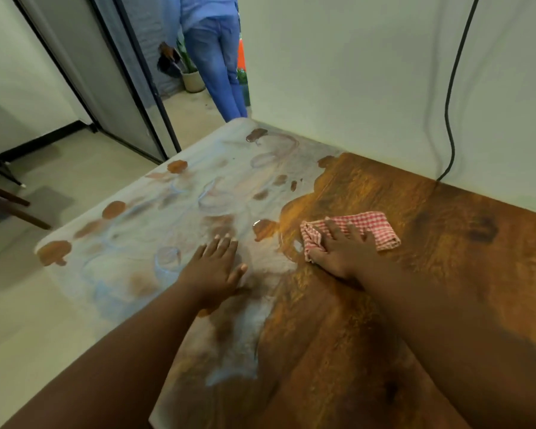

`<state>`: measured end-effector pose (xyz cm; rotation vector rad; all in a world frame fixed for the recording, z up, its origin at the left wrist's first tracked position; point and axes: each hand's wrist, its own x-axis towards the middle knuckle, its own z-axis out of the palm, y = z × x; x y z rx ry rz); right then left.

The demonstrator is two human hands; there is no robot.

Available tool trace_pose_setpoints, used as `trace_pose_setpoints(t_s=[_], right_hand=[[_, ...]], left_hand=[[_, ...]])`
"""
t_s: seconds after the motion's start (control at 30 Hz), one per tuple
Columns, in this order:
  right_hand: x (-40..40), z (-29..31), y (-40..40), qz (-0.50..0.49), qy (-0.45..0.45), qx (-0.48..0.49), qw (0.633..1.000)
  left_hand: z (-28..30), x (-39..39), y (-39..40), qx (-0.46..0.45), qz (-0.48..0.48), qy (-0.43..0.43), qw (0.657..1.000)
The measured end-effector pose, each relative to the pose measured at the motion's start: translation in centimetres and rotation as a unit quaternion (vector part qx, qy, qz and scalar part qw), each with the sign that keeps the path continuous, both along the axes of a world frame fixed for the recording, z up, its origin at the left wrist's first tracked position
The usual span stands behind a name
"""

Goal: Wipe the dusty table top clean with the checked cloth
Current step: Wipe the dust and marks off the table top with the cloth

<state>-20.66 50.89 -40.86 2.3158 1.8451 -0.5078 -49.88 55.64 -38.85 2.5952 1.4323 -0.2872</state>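
The wooden table top [430, 249] is brown and bare on its right half. Its left half is coated in pale grey dust [155, 230] broken by round brown patches. A red-and-white checked cloth [372, 227] lies folded at the border between the dusty and the brown parts. My right hand [342, 246] presses flat on the cloth's left end with spread fingers, the thumb against its near corner. Flat on the dusty surface, just left of the cloth, rests my left hand [215, 264] with straight fingers, holding nothing.
A white wall runs along the table's far edge, with a black cable [452, 119] hanging down to the table. A person in blue clothes [217, 51] stands in the doorway beyond the table's far left corner, beside a potted plant [192, 75]. Floor lies to the left.
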Motion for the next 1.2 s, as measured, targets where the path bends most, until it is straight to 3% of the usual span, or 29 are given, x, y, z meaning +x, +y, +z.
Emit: trace_pose_setpoints(t_s=[0.13, 0.33, 0.53, 0.73, 0.9, 1.2], right_hand=[[-5.3, 0.3, 0.3, -0.076, 0.037, 0.003, 0.996], [-14.3, -0.4, -3.6, -0.004, 0.032, 0.05, 0.998], [-15.1, -0.3, -8.3, -0.057, 0.019, 0.005, 0.998], [-19.0, 0.7, -2.3, -0.207, 0.06, -0.008, 0.977], [-20.3, 0.0, -1.3, -0.187, 0.037, -0.008, 0.982], [-17.9, -0.5, 0.3, -0.169, 0.042, -0.04, 0.984]], left_hand=[[-0.6, -1.5, -0.1, 0.003, -0.007, 0.009, 1.0], [-1.1, -1.5, 2.3, -0.001, -0.052, 0.022, 0.998], [-0.3, -3.9, 4.9, -0.028, -0.101, -0.024, 0.994], [-0.2, -9.5, 8.1, -0.022, -0.13, -0.022, 0.991], [-2.1, -11.4, 9.4, -0.017, -0.148, -0.035, 0.988], [-3.6, -8.2, 10.8, 0.043, -0.187, -0.117, 0.974]])
